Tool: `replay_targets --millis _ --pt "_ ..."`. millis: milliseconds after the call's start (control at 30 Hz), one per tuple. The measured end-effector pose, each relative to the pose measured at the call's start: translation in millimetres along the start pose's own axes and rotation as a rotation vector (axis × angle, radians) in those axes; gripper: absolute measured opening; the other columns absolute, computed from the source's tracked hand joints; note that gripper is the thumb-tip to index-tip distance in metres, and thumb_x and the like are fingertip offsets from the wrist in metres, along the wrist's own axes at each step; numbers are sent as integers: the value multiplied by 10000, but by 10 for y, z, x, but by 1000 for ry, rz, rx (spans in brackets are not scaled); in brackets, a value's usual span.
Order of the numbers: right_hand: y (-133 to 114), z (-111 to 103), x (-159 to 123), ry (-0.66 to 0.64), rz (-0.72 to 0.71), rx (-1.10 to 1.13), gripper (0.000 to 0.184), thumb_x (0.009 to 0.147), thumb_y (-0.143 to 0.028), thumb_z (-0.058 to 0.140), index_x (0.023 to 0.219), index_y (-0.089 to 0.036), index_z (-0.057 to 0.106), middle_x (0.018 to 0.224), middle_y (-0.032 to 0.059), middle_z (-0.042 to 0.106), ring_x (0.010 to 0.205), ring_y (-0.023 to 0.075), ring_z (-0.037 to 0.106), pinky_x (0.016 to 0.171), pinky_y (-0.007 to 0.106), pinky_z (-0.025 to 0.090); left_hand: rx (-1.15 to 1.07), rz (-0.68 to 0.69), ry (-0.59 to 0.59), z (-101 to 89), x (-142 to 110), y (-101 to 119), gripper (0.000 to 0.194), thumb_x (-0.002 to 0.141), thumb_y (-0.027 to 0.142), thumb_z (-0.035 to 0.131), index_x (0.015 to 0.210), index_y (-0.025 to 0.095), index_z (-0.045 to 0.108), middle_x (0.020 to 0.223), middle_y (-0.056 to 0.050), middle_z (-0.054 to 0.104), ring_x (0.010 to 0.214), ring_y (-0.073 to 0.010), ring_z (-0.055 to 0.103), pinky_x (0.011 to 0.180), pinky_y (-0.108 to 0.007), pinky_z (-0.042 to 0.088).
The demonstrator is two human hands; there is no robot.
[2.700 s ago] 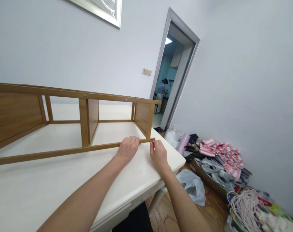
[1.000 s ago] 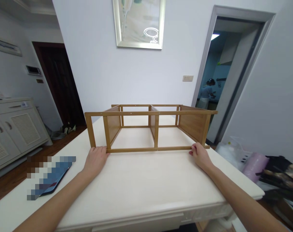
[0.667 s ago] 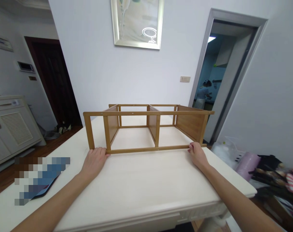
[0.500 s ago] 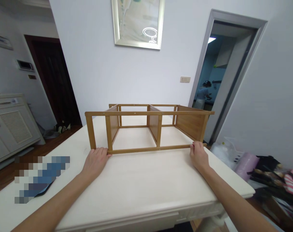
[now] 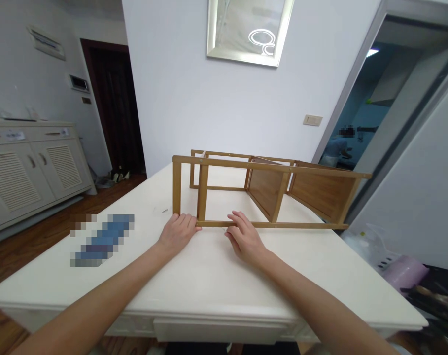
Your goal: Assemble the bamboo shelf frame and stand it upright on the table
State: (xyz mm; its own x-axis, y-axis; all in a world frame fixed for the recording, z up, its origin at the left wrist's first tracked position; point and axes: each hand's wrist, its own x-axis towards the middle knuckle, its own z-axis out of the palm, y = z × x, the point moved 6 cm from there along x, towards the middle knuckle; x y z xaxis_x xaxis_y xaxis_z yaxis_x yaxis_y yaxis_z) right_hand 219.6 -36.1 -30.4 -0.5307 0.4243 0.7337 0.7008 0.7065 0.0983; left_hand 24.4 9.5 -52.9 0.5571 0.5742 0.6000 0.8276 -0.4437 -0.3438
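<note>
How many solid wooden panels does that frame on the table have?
2. One solid wooden panel stands mid-frame; the other closes the right end of the bamboo-coloured wooden frame. The left end looks open.

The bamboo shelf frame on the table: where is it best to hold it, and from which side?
Probably by the near bottom rail of the bamboo shelf frame, from the near edge of the table. The frame lies on its side with this thin rail facing you; the left hand and right hand rest there.
</note>
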Motion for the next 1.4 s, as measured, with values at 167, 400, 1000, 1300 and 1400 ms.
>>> replay_targets --millis 167,400,1000,1300,1400 --pt "-184 436 286 -184 -41 22 129 904 -184 487 854 -195 606 1131 121 604 988 222 536 864 422 474 0 -5 -5 2 -10 -2 365 994 417 324 878 174 569 785 -77 575 765 -225 527 697 -362 313" --pt "-157 523 210 -171 -144 -42 204 926 -101 408 863 -168 590 1032 125 533 921 218 440 800 374 430 -104 -3 88 -58 -33 0 286 977 380 408 899 164 579 786 -77 574 787 -230 540 700 -369 336" --pt "-181 479 182 -158 -222 -69 208 927 -60 381 906 -160 563 1064 125 520 939 203 442 826 368 460 -2057 -851 -369 385 -255 -248 385 754 382 768 974 79 680 913 -148 726 769 -173 693 733 -295 562" --pt "-481 360 304 78 -210 -71 20 905 -164 565 904 -158 583 992 112 619 942 217 515 789 379 412 -2048 -885 -144 425 -218 -272 417 641 342 856 908 90 660 843 -133 746 779 -211 722 752 -336 583" --pt "-513 422 311 62 -178 -106 46 923 -174 554 886 -160 578 779 43 600 753 166 475 699 337 357 -2062 -861 -133 442 -219 -264 437 586 278 887 897 106 631 838 -113 746 790 -210 721 768 -341 580"
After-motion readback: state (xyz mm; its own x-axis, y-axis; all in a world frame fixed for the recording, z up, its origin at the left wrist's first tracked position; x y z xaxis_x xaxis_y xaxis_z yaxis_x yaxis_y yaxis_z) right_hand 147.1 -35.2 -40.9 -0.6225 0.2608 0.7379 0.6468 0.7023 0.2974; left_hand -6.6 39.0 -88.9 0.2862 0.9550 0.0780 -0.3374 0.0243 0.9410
